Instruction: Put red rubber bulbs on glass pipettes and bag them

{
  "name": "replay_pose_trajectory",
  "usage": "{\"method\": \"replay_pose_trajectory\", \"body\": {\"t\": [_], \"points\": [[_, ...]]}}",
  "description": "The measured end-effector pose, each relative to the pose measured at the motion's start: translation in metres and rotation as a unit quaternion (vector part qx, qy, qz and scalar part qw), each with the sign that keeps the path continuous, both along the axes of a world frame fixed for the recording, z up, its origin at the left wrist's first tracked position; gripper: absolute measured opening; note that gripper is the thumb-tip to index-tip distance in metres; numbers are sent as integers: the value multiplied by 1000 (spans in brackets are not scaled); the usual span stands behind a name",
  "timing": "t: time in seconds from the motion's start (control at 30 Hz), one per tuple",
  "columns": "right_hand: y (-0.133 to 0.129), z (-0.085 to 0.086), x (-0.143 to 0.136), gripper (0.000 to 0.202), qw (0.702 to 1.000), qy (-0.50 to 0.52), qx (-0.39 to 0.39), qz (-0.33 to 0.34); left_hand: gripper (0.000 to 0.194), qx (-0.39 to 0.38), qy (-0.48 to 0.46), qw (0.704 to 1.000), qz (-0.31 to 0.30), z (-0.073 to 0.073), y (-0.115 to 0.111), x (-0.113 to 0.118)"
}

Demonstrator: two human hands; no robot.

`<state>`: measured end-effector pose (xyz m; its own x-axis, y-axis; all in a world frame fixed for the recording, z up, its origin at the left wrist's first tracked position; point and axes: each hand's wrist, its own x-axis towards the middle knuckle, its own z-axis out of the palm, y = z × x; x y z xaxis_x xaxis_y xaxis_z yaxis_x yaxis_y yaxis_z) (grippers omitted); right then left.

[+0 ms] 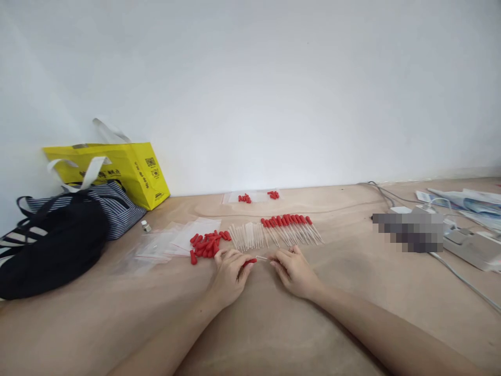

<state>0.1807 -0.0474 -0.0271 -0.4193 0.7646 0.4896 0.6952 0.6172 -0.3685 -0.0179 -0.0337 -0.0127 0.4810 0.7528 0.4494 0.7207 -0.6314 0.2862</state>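
Near the middle of the wooden table [250,334], my left hand [230,274] pinches a red rubber bulb [250,261]. My right hand [293,269] closes on a thin clear tube [261,257] that points left at the bulb; whether the two touch is too small to tell. Beyond my left hand lies a pile of loose red bulbs [205,246]. Bare clear tubes [248,236] lie side by side just beyond my hands. To their right is a row of tubes with red bulbs on their far ends [289,222].
Clear plastic bags [164,244] and a small bottle [146,226] lie left. A yellow bag [136,172], a striped bag [121,209] and a black bag [58,250] stand far left. Another bag with red bulbs [258,197] is by the wall. Cables and a power strip [469,245] lie right.
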Motion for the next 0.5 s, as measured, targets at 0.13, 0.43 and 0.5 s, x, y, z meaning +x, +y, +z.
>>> {"method": "replay_pose_trajectory", "body": {"t": [0.13, 0.43, 0.5], "points": [[0, 1, -2, 15, 1000, 2, -1, 7, 16, -20, -8, 1000, 15, 0, -1, 0], [-4, 2, -4, 17, 1000, -7, -5, 13, 17, -19, -22, 999, 22, 0, -1, 2], [-4, 4, -3, 18, 1000, -13, -2, 17, 16, -15, -22, 1000, 15, 0, -1, 1]]}}
